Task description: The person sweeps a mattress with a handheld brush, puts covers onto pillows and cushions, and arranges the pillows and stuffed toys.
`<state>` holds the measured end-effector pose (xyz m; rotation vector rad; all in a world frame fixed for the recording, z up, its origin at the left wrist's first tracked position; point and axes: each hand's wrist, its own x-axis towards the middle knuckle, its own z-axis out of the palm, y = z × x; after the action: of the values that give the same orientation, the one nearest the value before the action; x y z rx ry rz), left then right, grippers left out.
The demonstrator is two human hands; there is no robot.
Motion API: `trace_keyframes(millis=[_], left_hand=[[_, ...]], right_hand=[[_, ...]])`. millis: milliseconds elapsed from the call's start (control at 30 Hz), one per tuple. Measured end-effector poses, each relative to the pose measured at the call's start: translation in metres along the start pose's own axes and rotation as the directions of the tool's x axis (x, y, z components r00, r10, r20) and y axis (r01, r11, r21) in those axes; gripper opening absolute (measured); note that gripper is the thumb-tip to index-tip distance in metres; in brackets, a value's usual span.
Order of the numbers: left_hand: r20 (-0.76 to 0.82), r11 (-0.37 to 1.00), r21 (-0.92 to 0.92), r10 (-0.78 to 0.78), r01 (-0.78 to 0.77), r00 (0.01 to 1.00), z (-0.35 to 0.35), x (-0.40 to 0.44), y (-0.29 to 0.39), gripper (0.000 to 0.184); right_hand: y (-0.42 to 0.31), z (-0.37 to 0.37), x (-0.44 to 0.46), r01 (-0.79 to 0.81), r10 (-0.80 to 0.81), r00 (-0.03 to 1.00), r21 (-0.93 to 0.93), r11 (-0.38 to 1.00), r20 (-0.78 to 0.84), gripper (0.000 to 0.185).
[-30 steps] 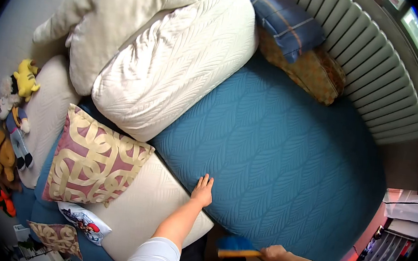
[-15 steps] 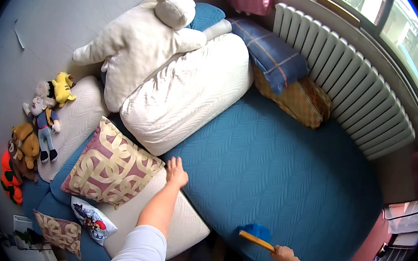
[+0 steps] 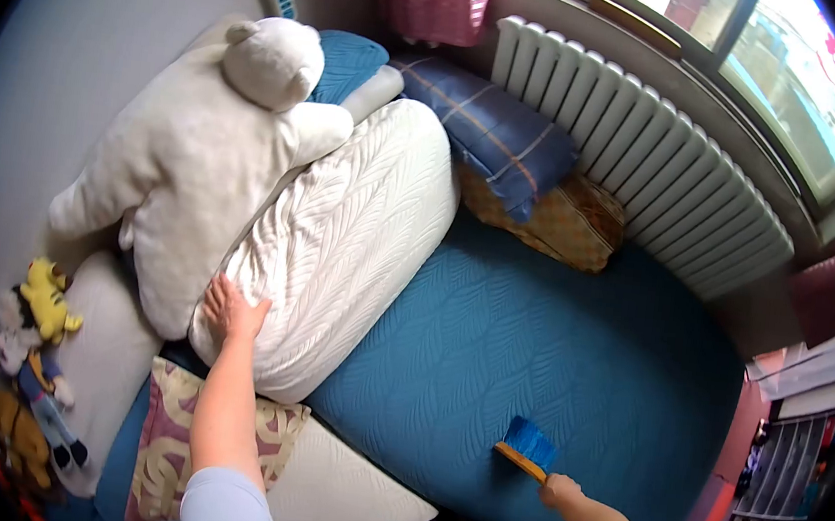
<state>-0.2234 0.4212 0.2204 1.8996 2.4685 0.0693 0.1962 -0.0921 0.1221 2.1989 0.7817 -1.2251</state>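
Note:
My left hand rests with its fingers spread on the near-left end of a big white quilted cushion, by the edge of a large white plush bear. The bear lies face down across the cushion's left side. Closed around the wooden handle of a bed brush is my right hand. The brush's blue bristles are on or just above the blue quilted cover; contact is hard to tell. A patterned pillow lies under my left forearm, partly hidden.
Along the left wall sit a yellow plush, a doll and a brown plush. A plaid pillow and a checked cushion lean near the radiator. At right stands a shelf.
My left hand has moved forward and left onto the white cushion. The brush has gone slightly forward over the blue cover with my right hand. The view has shifted too.

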Motion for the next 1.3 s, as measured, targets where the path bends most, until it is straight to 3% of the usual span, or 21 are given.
trace_keyframes(millis=[67,233,333,433,567,600,667,767,867,1033,1100,1233,1300], left_hand=[[0.189,0.999,0.037,-0.025,0.018,0.982,-0.009,0.004,0.001,0.105],[0.329,1.000,-0.011,0.010,-0.006,0.944,0.029,-0.001,-0.011,0.094],[0.297,0.993,-0.115,0.044,-0.010,0.954,0.044,-0.032,-0.020,0.085],[0.376,0.993,-0.117,0.069,-0.026,0.924,0.031,-0.082,-0.008,0.077],[0.422,0.967,-0.166,0.246,-0.192,0.872,0.036,-0.171,0.011,0.043],[0.425,0.959,-0.170,0.277,-0.225,0.862,0.039,-0.191,0.016,0.037],[0.392,0.907,-0.210,0.421,-0.366,0.818,0.044,-0.225,0.022,0.034],[0.331,0.843,-0.337,0.523,-0.419,0.786,0.019,-0.273,0.055,0.033],[0.126,0.707,-0.571,0.578,-0.417,0.806,-0.008,-0.310,0.092,0.028],[-0.103,0.328,-0.865,0.625,-0.380,0.774,-0.065,-0.367,0.158,0.033],[-0.017,0.353,-0.877,0.654,-0.325,0.756,-0.105,-0.401,0.192,0.040],[-0.156,0.144,-0.912,0.745,-0.385,0.648,-0.142,-0.453,0.268,0.040],[-0.112,0.140,-0.921,0.800,-0.364,0.590,-0.156,-0.475,0.296,0.035]], right_hand=[[-0.017,-0.019,-0.004,-0.066,0.065,0.992,0.004,0.998,0.107,0.038],[-0.027,-0.046,0.015,-0.048,0.066,0.987,-0.126,0.991,0.149,0.039],[-0.044,-0.060,0.010,-0.003,0.040,0.983,-0.203,0.979,0.179,0.037],[-0.045,-0.050,0.015,-0.023,0.035,0.997,-0.149,0.989,0.075,0.036],[-0.032,-0.021,0.021,0.021,-0.027,0.997,-0.084,0.996,-0.072,0.032],[-0.032,-0.027,0.012,0.046,-0.046,0.999,-0.077,0.996,0.002,0.035],[-0.032,-0.028,0.001,0.061,-0.061,0.998,-0.003,0.998,-0.024,0.035],[-0.012,-0.023,0.000,0.097,-0.098,0.995,0.066,0.993,0.018,0.037],[0.030,-0.014,-0.008,0.076,-0.075,0.997,0.190,0.979,-0.012,0.038],[0.129,0.020,-0.021,-0.056,0.134,0.984,0.499,0.865,-0.120,0.044],[0.177,0.032,-0.008,-0.121,0.205,0.974,0.546,0.829,-0.096,0.041],[0.262,0.032,-0.002,-0.164,0.331,0.935,0.666,0.727,-0.130,0.043],[0.298,0.023,-0.008,-0.183,0.405,0.902,0.715,0.674,-0.150,0.041]])
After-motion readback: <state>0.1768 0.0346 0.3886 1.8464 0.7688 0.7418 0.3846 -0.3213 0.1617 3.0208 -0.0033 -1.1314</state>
